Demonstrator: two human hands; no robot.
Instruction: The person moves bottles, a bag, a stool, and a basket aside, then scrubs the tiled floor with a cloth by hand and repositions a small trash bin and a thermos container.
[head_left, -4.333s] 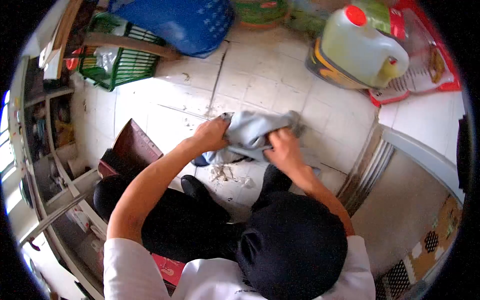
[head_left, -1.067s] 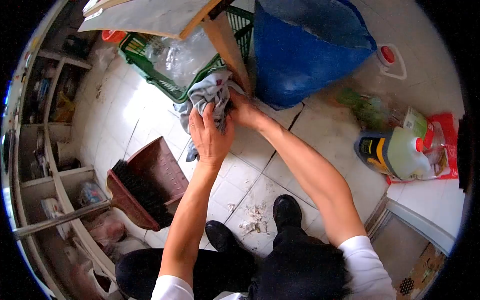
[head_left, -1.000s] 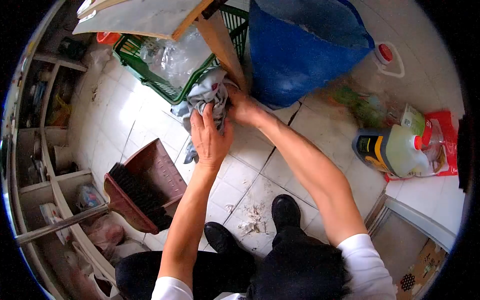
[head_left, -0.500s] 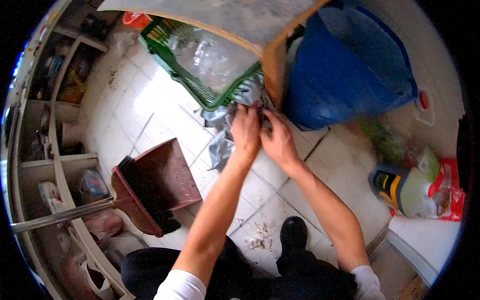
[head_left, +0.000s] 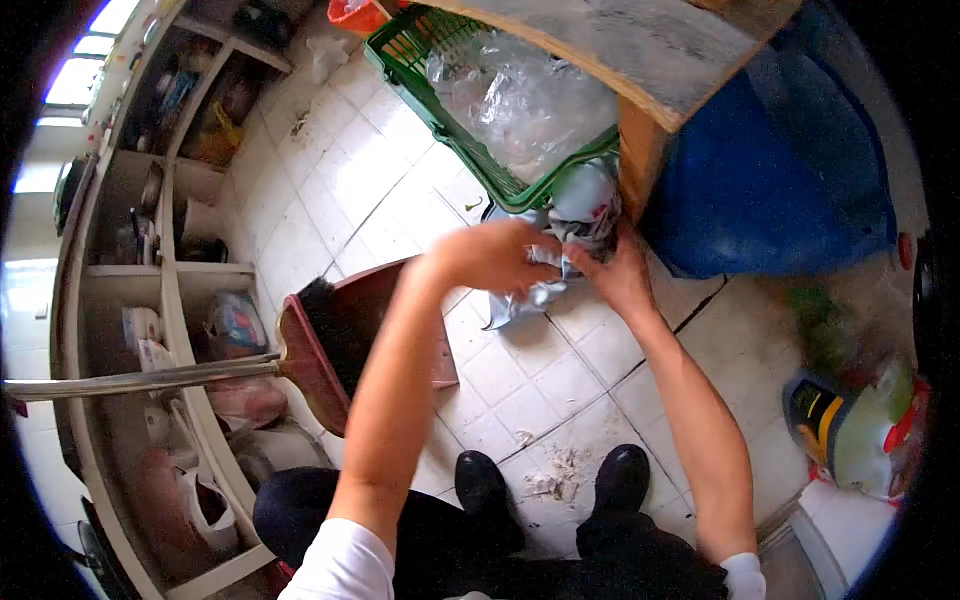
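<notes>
A crumpled silver-grey plastic bag (head_left: pixel 590 205) lies against the near corner of the green basket (head_left: pixel 480 172), with part of it spread on the floor tiles. My right hand (head_left: pixel 622 272) grips the bag's bunched near side, thumb in front and fingers partly hidden. Just left of it, my left hand (head_left: pixel 495 258) is slightly blurred above the lower part of the bag. Its fingers are apart and point toward the bunched part; nothing shows in them. Clear plastic bags (head_left: pixel 535 105) fill the basket.
A maroon dustpan (head_left: pixel 425 340) and a long-handled broom (head_left: pixel 318 350) are at the left, before open shelves (head_left: pixel 210 268). A wooden board (head_left: pixel 640 50) overhangs the basket. A blue bin (head_left: pixel 770 190) stands right. Debris (head_left: pixel 560 475) lies between my shoes; a bottle (head_left: pixel 820 415) sits lower right.
My left hand has come off the bunched bag and moved left, its fingers opening. My right hand stays at the bag. The camera view has shifted, bringing both shoes into sight.
</notes>
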